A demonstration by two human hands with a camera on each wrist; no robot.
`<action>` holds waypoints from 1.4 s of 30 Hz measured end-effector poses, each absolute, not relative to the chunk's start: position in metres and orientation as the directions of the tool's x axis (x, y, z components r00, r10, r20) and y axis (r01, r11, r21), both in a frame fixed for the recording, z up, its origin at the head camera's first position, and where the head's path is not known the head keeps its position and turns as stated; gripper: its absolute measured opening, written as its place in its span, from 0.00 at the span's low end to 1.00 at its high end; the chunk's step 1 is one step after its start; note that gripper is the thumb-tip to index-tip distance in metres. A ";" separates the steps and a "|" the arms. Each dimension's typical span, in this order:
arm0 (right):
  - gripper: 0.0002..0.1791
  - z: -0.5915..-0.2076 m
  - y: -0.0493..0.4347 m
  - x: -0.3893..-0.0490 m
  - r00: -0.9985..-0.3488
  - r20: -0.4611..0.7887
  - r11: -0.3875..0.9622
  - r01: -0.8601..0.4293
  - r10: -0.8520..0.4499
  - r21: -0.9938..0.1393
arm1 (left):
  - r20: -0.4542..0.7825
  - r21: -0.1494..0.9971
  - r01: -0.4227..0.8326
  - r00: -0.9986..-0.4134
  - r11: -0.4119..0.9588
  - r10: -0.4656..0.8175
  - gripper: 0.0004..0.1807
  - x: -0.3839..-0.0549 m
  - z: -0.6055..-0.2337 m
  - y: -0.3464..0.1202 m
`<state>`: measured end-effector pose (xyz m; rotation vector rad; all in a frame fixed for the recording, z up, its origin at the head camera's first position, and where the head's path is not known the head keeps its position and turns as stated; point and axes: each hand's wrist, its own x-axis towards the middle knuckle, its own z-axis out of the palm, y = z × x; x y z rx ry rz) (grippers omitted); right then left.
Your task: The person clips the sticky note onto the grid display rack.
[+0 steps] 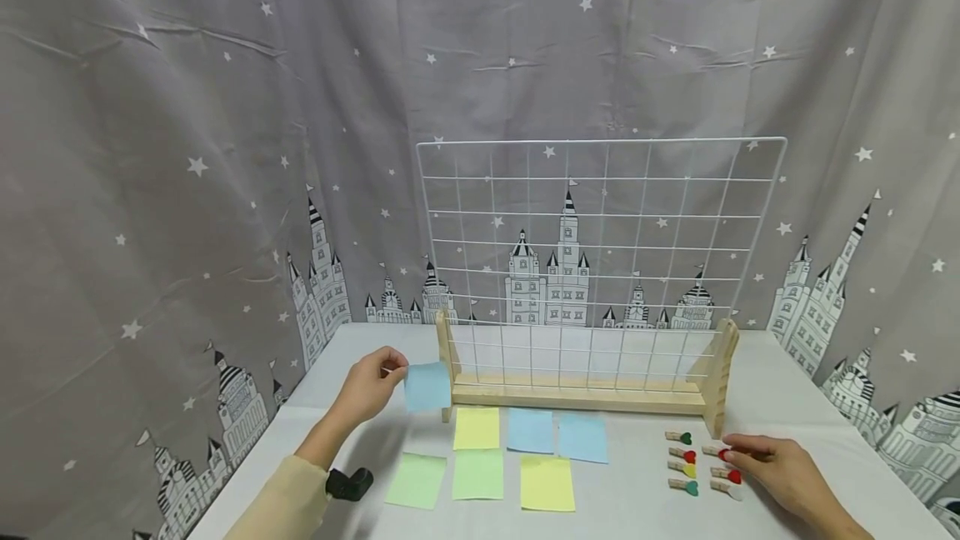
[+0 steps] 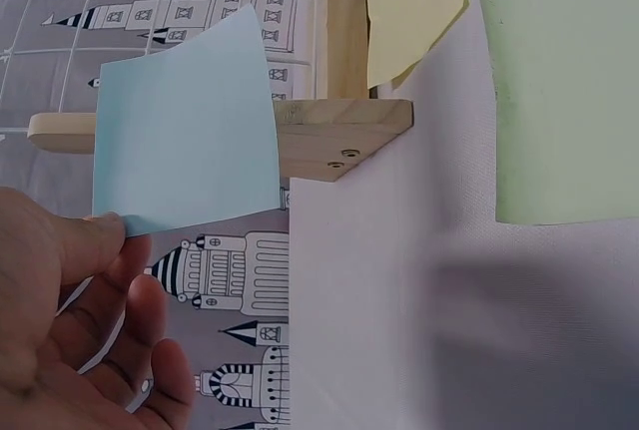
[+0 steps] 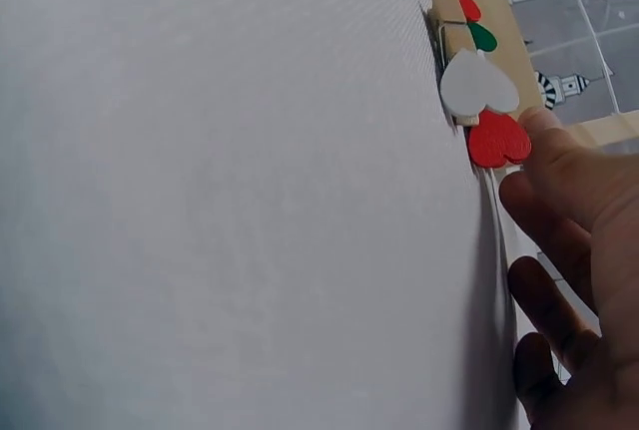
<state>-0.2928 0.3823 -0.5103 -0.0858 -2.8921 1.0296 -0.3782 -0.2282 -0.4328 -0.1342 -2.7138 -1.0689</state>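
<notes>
My left hand [image 1: 375, 386] pinches a light blue sticky note [image 1: 427, 387] by its edge, thumb against fingers. The note is raised off the table beside the left wooden foot of a white wire grid [image 1: 600, 273]. At the right, my right hand [image 1: 780, 473] is at small wooden clothespins with painted hearts. Its thumb and index finger lie either side of a red-heart clothespin [image 1: 723, 454]; whether they grip it is not clear. Below lie another red-heart clothespin [image 1: 733, 476] and a white-heart clothespin [image 1: 735, 492]. In the right wrist view, the thumb and index fingertips are apart near a red heart [image 3: 499, 141].
More heart clothespins form a column to the left, including a green one [image 1: 684, 438] and a yellow one [image 1: 688, 469]. Several yellow, blue and green sticky notes [image 1: 477, 475] lie before the grid's wooden base [image 1: 577, 396]. A grey patterned curtain [image 1: 225, 107] hangs behind the white table.
</notes>
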 end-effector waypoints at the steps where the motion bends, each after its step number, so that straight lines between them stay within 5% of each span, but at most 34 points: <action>1: 0.29 -0.511 0.383 -0.293 -0.996 0.046 0.771 0.031 0.078 -0.636 | 0.238 0.663 0.164 -0.971 0.731 0.002 0.03 -0.378 -0.432 -0.228; 26: 0.21 -0.519 0.379 -0.295 -0.994 0.032 0.771 0.064 0.109 -0.633 | 0.243 0.690 0.179 -0.970 0.702 0.009 0.02 -0.377 -0.431 -0.219; 42: 0.27 -0.509 0.384 -0.293 -0.983 -0.085 0.653 0.171 0.162 -0.738 | 0.265 0.682 0.190 -0.964 0.706 0.004 0.02 -0.377 -0.428 -0.213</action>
